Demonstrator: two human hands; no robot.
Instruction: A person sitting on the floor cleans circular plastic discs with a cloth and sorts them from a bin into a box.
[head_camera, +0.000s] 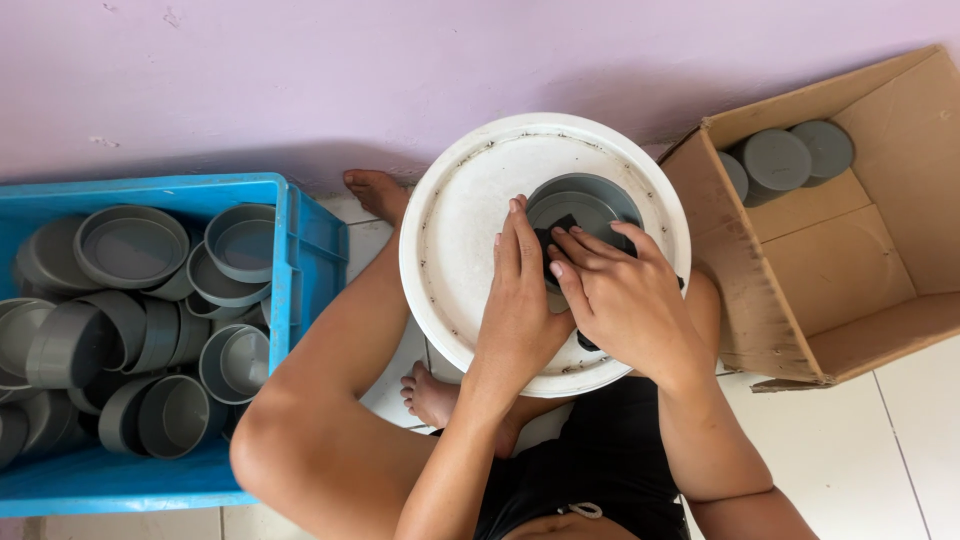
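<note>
Hands are both busy in the middle of the frame, working over a round white plastic lid (450, 250) that rests on the person's lap. Left hand (520, 300) lies flat, fingers stretched up against the side of a grey round plastic cap (590, 195) sitting open side up on the lid's upper right part. Right hand (625, 295) is curled around a small black cloth-like piece (556, 240), pressing it at the cap's near rim; can't tell exactly what that black bit is.

Over at the left of the frame sits a blue plastic crate (300, 240) piled with more grey caps (130, 245), lying every which way. Upper right there's an open brown cardboard box (850, 290) with a few grey caps (775, 160) stacked in its far corner. Bare feet on a white tiled floor (860, 460), lilac wall behind.
</note>
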